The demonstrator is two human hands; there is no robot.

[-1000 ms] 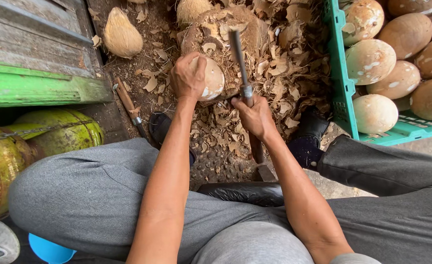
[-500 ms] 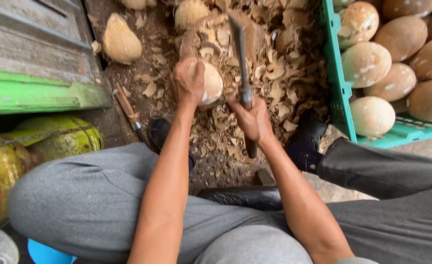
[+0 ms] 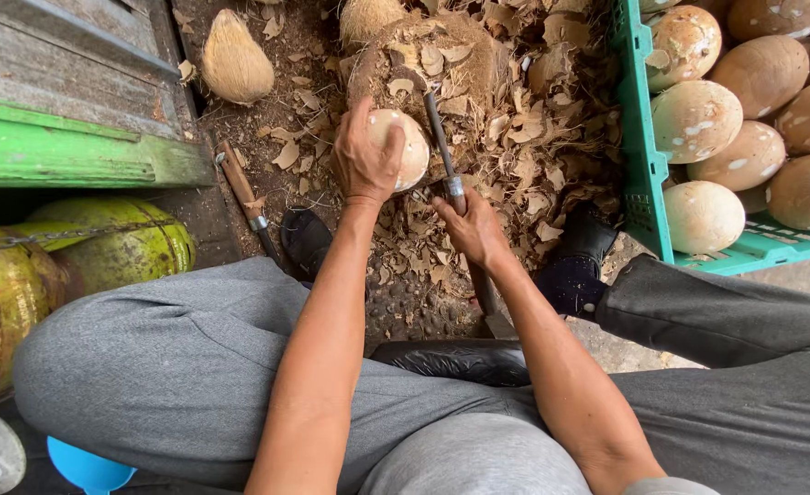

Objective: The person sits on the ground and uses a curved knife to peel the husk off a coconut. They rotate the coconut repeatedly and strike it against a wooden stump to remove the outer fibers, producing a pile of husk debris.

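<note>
2 hands work close: the left hand (image 3: 368, 160) clasps the coconut (image 3: 405, 147) on the stump (image 3: 441, 55), the right hand (image 3: 469, 229) grips the blade (image 3: 441, 137). A glancing blade could likely cut the left fingers.

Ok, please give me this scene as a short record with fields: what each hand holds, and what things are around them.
left hand: holds a pale peeled coconut on a husk-covered block
right hand: grips a long blade by its handle, blade beside the coconut
ground: dry husk chips
right side: green crate of peeled coconuts
left side: green gas cylinders, second knife on the ground
</note>
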